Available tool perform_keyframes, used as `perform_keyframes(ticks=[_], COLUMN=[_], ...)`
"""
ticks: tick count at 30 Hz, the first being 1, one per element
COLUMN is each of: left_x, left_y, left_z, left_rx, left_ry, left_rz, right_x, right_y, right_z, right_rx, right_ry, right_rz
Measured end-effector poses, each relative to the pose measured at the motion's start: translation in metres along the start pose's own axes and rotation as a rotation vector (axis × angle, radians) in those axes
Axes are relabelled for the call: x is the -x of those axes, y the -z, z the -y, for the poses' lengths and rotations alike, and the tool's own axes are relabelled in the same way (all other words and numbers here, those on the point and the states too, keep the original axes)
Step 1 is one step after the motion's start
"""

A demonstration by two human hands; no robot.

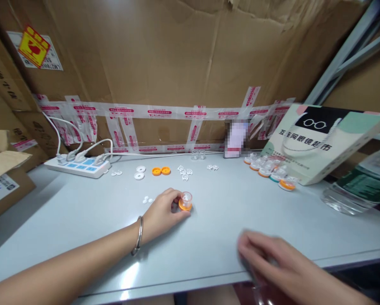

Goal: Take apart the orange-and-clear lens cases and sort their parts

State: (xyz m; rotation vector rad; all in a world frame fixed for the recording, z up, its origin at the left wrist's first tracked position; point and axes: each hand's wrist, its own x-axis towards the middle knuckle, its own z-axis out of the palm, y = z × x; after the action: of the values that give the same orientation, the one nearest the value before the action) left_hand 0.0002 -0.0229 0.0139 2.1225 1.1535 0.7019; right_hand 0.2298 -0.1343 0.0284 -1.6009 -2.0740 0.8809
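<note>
The slanted white box (317, 144) at the bench's right seems to read 互连网眼镜超市 in black characters under a spectacles logo. Print on the red-lettered tape (160, 112), the red-and-yellow diamond sticker (34, 46) and the carton label (1, 188) is too small to read

Pale grey table (82, 220), smooth, with glare near my front edge.

Far left I see a white power strip (78, 166), plugs in, cords running off the back. Right of it are two white rings (139, 172), then two orange caps (161, 171) side by side. Past those lies a scatter of small white bits (184, 173).

Mid-table there are a few tiny discs (148, 199). Near them stands a clear cup (185, 202) on an orange base, my left hand (163, 212) closed round it.

Far right, a row of capped pots (268, 167) lies just beside a printed box (320, 144) that rests tilted on the table. A clear bottle (358, 186) lies on its side next to the box.
</note>
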Motion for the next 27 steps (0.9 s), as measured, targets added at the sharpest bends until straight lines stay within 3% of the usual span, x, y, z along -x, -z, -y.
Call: perform_keyframes(ticks=[3,5,8,11,15,22,27], left_x=[0.0,0.0,-0.002,-0.006,-0.01,-0.012,-0.011], left_y=[-0.001,-0.001,-0.001,-0.002,0.0,0.003,0.001], left_z=[-0.001,-0.002,-0.002,-0.001,-0.001,-0.002,-0.002], left_rx=[-0.017,-0.017,0.008,0.001,0.009,0.039,0.059], left_ry=[-0.011,-0.021,-0.006,-0.008,-0.031,-0.02,0.015], left_rz=[-0.025,-0.032,-0.032,-0.025,-0.008,0.025,0.027], right_x=[-0.047,-0.074,-0.106,-0.126,-0.139,-0.139,-0.134], right_y=[0.015,0.02,0.017,0.005,-0.005,0.014,0.008], right_z=[0.04,0.057,0.058,0.044,0.031,0.03,0.034], right_rx=[0.096,0.207,0.337,0.278,0.136,0.185,0.297], right_ry=[0.112,0.18,0.198,0.217,0.273,0.535,0.33], right_rz=[0.039,-0.022,-0.052,-0.001,0.043,0.214,0.046])
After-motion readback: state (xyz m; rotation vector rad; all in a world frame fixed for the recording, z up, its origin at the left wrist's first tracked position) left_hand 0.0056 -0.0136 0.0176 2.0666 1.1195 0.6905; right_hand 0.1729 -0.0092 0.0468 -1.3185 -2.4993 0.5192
